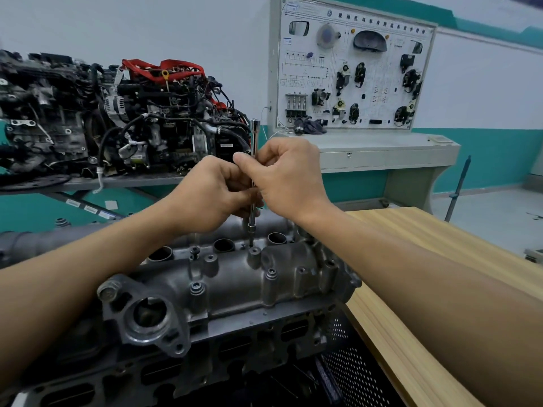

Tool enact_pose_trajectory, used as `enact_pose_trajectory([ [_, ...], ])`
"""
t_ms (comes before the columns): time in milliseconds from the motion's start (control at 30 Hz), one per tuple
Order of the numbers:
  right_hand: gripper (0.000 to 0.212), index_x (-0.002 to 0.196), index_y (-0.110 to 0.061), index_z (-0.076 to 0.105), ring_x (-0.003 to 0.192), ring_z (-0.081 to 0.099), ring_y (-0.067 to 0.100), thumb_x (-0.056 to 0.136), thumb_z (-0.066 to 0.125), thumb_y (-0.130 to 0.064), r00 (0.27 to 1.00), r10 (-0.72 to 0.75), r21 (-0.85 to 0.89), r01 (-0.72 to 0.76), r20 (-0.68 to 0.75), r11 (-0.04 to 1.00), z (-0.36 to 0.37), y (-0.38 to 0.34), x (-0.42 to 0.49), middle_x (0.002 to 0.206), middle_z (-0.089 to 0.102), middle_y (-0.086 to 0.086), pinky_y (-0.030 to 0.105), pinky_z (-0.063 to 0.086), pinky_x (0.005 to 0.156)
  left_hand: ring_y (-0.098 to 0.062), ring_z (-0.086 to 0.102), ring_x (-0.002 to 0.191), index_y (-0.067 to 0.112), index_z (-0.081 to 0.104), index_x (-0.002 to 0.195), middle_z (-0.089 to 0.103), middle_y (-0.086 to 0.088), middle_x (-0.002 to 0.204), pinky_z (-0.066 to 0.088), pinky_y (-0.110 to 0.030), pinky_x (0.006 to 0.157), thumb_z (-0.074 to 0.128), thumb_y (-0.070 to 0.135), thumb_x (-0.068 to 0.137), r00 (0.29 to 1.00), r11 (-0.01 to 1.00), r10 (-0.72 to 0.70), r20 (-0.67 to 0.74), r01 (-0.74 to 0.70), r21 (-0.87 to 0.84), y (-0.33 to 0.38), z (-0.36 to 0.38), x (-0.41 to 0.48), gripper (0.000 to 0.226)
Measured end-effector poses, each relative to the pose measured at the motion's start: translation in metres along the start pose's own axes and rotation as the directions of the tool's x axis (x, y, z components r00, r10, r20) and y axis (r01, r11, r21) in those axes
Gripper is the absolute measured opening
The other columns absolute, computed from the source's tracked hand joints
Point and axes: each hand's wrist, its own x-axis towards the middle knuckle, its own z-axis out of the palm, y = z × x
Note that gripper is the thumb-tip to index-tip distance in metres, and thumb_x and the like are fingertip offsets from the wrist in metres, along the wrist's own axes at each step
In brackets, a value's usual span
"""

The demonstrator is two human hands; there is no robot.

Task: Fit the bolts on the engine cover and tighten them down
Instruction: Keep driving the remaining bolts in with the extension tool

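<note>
Against the white-and-teal wall at far left, a whole engine (117, 113) sits on a stand. Nearer, the left hand (211, 198) and right hand (289, 179) both pinch an upright steel driver (254, 139), its tip down at the engine cover's (235, 284) far edge. A bolt (197, 288) sits near the front edge. Rightward stand a wiring board (352, 69) and a wooden tabletop (426, 254).

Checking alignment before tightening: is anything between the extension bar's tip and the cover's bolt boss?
Nothing visible. The extension bar, gripped by the left hand and right hand, runs straight down to the boss on the engine cover.
</note>
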Motion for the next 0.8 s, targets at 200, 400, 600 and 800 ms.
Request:
enact_pose_trajectory([
  [200, 0.025, 0.080, -0.003, 0.067, 0.061, 0.051, 0.013, 0.095, 0.065, -0.023, 0.933, -0.021, 0.132, -0.029, 0.359, 0.991, -0.014, -0.003, 0.002, 0.065, 0.061, 0.012, 0.038, 0.047, 0.058, -0.020, 0.076, 0.073, -0.001, 0.073, 0.090, 0.076, -0.017, 0.083, 0.062, -0.028, 0.070, 0.072, 0.008, 0.084, 0.988, 0.997, -0.034, 0.149, 0.043, -0.059, 0.007, -0.009, 0.000, 0.011],
  [400, 0.031, 0.072, 0.005, 0.063, 0.056, 0.047, 0.018, 0.097, 0.062, -0.015, 0.925, -0.059, 0.079, 0.032, 0.375, 0.996, -0.021, -0.005, 0.005, 0.062, 0.058, 0.020, 0.035, 0.042, 0.055, -0.024, 0.077, 0.084, -0.003, 0.071, 0.099, 0.077, -0.015, 0.089, 0.063, -0.034, 0.079, 0.065, 0.000, 0.092, 0.981, 0.998, -0.038, 0.191, 0.045, -0.032, 0.005, -0.011, 0.001, 0.010],
  [600, 0.033, 0.057, -0.015, 0.060, 0.044, 0.045, 0.006, 0.087, 0.073, -0.018, 0.989, 0.018, 0.030, -0.022, 0.147, 0.999, -0.006, -0.006, -0.005, 0.046, 0.052, -0.008, 0.017, 0.039, 0.046, -0.008, 0.073, 0.080, 0.008, 0.071, 0.087, 0.078, -0.003, 0.081, 0.059, -0.024, 0.078, 0.060, -0.006, 0.093, 0.963, 1.000, 0.010, 0.271, -0.011, 0.004, 0.009, -0.011, -0.002, 0.019],
  [800, 0.030, 0.060, -0.009, 0.066, 0.050, 0.054, 0.015, 0.085, 0.073, -0.022, 1.000, -0.005, -0.044, 0.004, -0.009, 0.999, 0.001, -0.009, -0.012, 0.049, 0.059, -0.003, 0.026, 0.046, 0.054, -0.031, 0.074, 0.082, 0.004, 0.074, 0.085, 0.076, -0.020, 0.085, 0.062, -0.035, 0.080, 0.060, -0.008, 0.093, 0.984, 1.000, 0.008, 0.180, -0.008, 0.002, 0.001, -0.005, -0.002, 0.021],
])
